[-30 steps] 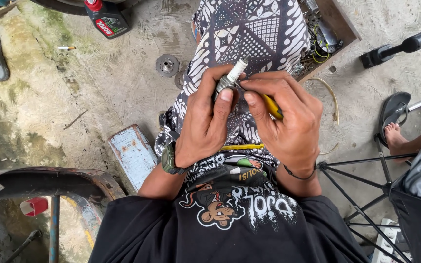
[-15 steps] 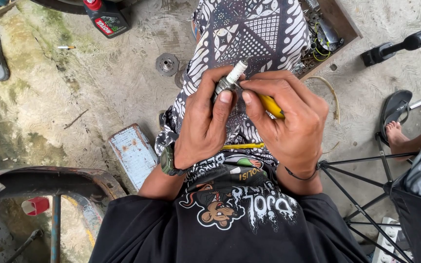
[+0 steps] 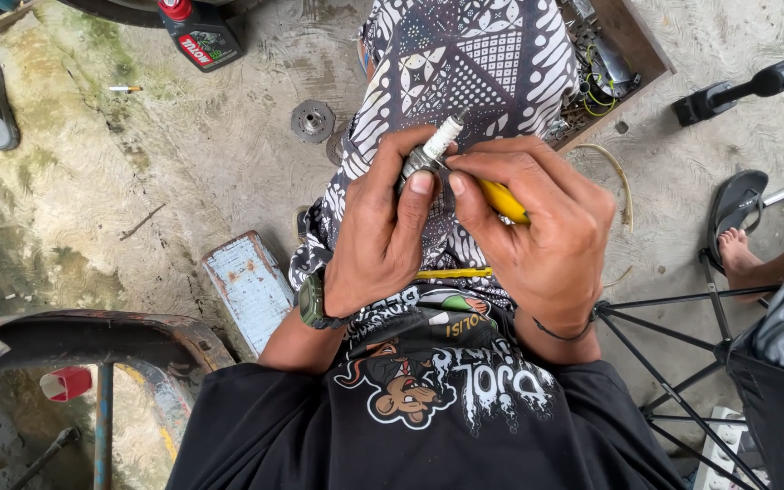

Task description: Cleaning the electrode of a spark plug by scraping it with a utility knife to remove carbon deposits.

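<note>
Spark plug (image 3: 430, 152) held over the lap, above the patterned cloth (image 3: 492, 63). Left hand (image 3: 383, 236) closed around its metal body, thumb pressed just below the white end. Right hand (image 3: 537, 240) pinches a yellow-handled tool (image 3: 504, 201), its working end at the plug's base; tip hidden by the fingers, so contact is likely but not certain.

Plug's long axis runs diagonally, white end pointing up and away from the body, toward the wooden box of parts (image 3: 623, 54); the lower end is buried in the grip.

Progress: work on the plug looks under way, not finished. Plug is out of any engine and in hand.

Beyond the plug: round metal disc (image 3: 312, 120) on the concrete, oil bottle (image 3: 197, 32) farther off
</note>
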